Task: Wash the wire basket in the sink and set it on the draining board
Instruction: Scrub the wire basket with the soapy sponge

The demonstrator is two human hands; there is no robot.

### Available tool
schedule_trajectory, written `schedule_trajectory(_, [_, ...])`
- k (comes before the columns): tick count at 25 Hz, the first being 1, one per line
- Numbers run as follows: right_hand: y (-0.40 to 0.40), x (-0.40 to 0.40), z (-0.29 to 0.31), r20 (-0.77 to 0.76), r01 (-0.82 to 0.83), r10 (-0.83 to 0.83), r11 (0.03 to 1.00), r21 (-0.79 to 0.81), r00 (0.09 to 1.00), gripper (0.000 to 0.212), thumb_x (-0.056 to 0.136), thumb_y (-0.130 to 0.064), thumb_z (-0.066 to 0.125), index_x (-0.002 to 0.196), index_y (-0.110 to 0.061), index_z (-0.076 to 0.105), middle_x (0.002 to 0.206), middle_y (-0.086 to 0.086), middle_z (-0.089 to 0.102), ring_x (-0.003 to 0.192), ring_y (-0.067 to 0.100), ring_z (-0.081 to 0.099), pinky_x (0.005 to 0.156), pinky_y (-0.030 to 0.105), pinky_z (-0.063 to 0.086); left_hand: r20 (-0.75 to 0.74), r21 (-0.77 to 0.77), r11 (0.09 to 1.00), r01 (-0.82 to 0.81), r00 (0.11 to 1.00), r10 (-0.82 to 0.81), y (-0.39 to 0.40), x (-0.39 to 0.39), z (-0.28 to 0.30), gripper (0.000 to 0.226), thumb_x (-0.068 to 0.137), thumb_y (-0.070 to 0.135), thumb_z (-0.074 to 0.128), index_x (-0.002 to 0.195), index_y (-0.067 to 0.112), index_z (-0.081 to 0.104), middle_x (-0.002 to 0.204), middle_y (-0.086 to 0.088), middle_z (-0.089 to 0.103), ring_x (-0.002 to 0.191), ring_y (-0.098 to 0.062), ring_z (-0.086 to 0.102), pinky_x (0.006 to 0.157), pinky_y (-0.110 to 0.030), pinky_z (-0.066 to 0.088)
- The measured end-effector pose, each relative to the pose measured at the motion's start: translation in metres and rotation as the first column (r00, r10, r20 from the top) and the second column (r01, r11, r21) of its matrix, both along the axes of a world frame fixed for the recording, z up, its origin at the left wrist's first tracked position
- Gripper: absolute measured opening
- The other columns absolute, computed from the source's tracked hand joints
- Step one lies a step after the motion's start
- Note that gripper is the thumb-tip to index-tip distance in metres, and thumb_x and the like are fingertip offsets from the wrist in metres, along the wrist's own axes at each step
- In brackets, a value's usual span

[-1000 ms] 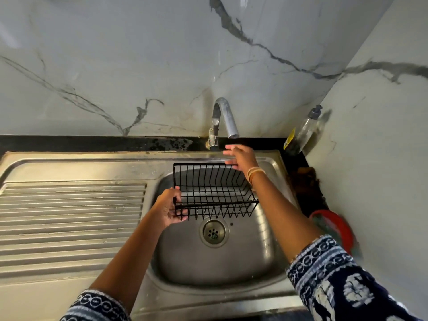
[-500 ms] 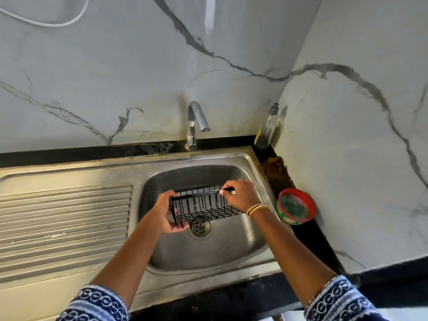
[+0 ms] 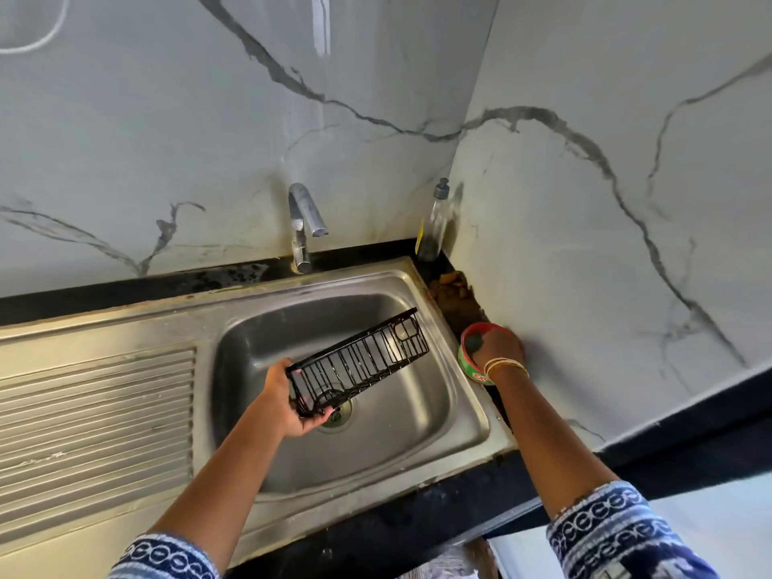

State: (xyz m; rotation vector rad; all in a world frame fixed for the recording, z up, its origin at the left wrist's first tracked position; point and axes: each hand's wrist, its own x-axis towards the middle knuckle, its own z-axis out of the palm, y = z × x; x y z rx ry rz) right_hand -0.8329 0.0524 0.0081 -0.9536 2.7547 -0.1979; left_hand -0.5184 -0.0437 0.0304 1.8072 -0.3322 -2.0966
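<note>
basket: my left hand [image 3: 284, 405] has its grip curled round the near end of the wire basket [image 3: 359, 363], above the sink [image 3: 468, 415].
axis: long side runs from near-left up to far-right, tilted.
right hand [image 3: 499, 346]: reaching into the red tub [image 3: 474, 369] on the table; i cannot tell its grip.

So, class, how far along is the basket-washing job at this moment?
Done: nothing visibly; the steel tap runs no water. In hand: the left hand grips the black wire basket above the steel sink; the right hand reaches into the red-and-green tub. Left: washing, then the ribbed draining board.
</note>
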Motion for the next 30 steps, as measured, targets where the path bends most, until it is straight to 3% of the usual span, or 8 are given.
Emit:
schedule_trajectory(4, [0.0,-0.005,-0.005,-0.113,-0.03,0.028,0.999,-0.014,0.993,0.035,0.085,-0.033,0.062,0.111,-0.011,0.066,0.112,0.011,0.067,0.107,0.031,0.062,0.089,0.036,0.05,-0.004,0.014,1.0,-0.004,1.0,0.004,0.0,-0.006,-0.005,0.046,0.086,0.047,0.054,0.09,0.001,0.054,0.091,-0.021,0.058,0.081,-0.038,0.057,0.081,-0.046,0.055])
schedule_trajectory(7, [-0.001,-0.011,0.0,-0.084,0.047,-0.055,0.994,-0.097,0.995,0.039,0.089,-0.042,0.056,0.1,-0.007,0.069,0.102,0.015,0.069,0.097,0.035,0.065,0.079,0.037,0.052,0.007,0.006,1.0,-0.021,1.0,0.021,-0.005,-0.004,-0.01,0.048,0.085,0.049,0.056,0.092,0.001,0.054,0.092,-0.022,0.058,0.083,-0.039,0.058,0.086,-0.047,0.055])
schedule_trajectory(15, [0.012,-0.024,0.011,0.053,0.13,-0.119,0.877,-0.462,0.991,0.018,0.084,-0.008,0.053,0.079,0.005,0.064,0.082,0.028,0.066,0.079,0.044,0.06,0.063,0.034,0.038,0.017,0.005,1.0,-0.011,1.0,0.011,-0.005,-0.013,-0.016,0.047,0.084,0.05,0.055,0.097,0.006,0.058,0.1,-0.023,0.062,0.091,-0.04,0.062,0.081,-0.047,0.056])
schedule_trajectory(21, [0.013,-0.017,0.012,0.035,0.114,-0.115,0.806,-0.58,0.993,0.02,0.086,-0.005,0.052,0.099,0.004,0.065,0.097,0.025,0.066,0.092,0.041,0.06,0.078,0.038,0.045,0.005,-0.005,1.0,0.024,1.0,-0.024,-0.006,-0.023,-0.013,0.043,0.087,0.051,0.054,0.09,0.008,0.055,0.096,-0.023,0.059,0.091,-0.04,0.059,0.087,-0.047,0.054])
schedule_trajectory(24, [0.013,-0.02,0.012,0.144,0.267,-0.232,0.693,-0.67,0.962,0.025,0.089,-0.006,0.049,0.104,0.005,0.065,0.106,0.024,0.066,0.098,0.039,0.06,0.083,0.037,0.045,-0.013,0.005,1.0,0.025,1.0,-0.025,-0.007,-0.026,-0.011,0.036,0.085,0.049,0.055,0.096,0.014,0.057,0.102,-0.022,0.058,0.096,-0.043,0.057,0.08,-0.047,0.055])
schedule_trajectory(27, [0.006,-0.018,0.015,0.53,0.607,-0.295,0.393,-0.691,0.795,0.032,0.092,-0.011,0.046,0.116,0.001,0.063,0.115,0.019,0.064,0.103,0.035,0.061,0.087,0.035,0.045,-0.019,0.039,0.999,0.018,1.0,-0.017,-0.008,-0.023,-0.01,0.04,0.081,0.045,0.057,0.102,0.01,0.057,0.104,-0.023,0.059,0.093,-0.043,0.056,0.068,-0.046,0.056])
schedule_trajectory(29, [0.002,-0.013,0.019,0.817,0.801,-0.099,0.292,-0.522,0.569,0.029,0.089,-0.022,0.048,0.109,-0.006,0.062,0.103,0.01,0.062,0.095,0.031,0.061,0.085,0.038,0.048,-0.036,0.059,0.998,0.012,0.999,-0.01,-0.01,-0.02,-0.01,0.044,0.08,0.045,0.056,0.105,0.009,0.057,0.108,-0.023,0.059,0.095,-0.043,0.056,0.065,-0.045,0.055])
schedule_trajectory(30, [-0.002,-0.009,0.023,0.919,0.883,0.053,0.26,-0.39,0.39,0.024,0.086,-0.027,0.051,0.1,-0.011,0.062,0.097,0.006,0.059,0.094,0.03,0.061,0.082,0.042,0.051,-0.049,0.059,0.998,0.013,0.999,-0.01,-0.011,-0.018,-0.011,0.045,0.08,0.046,0.055,0.105,0.009,0.058,0.109,-0.022,0.059,0.094,-0.042,0.055,0.064,-0.043,0.055])
